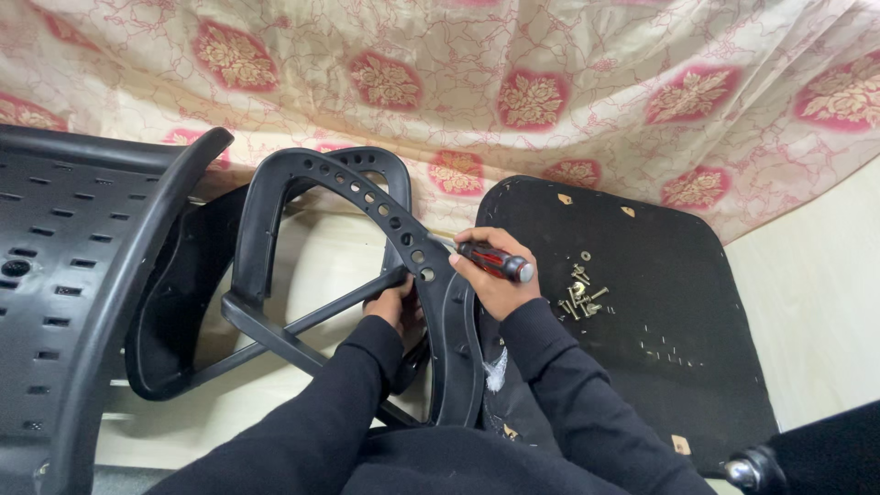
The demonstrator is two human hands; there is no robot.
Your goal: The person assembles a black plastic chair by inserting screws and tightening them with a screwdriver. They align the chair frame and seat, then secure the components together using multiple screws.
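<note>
A black plastic chair armrest frame (302,183) with a row of holes stands upright in front of me. My right hand (495,275) grips a red-and-black screwdriver (490,260), its tip against the frame's perforated edge. My left hand (392,307) reaches behind the frame and holds it near a crossbar; its fingers are partly hidden. Both arms wear black sleeves.
An upturned black seat base (660,321) lies at right with several loose screws (582,298) on it. A perforated black chair back (64,275) stands at left. A floral cloth (550,92) hangs behind. A chair caster (747,472) shows at bottom right. The floor is pale.
</note>
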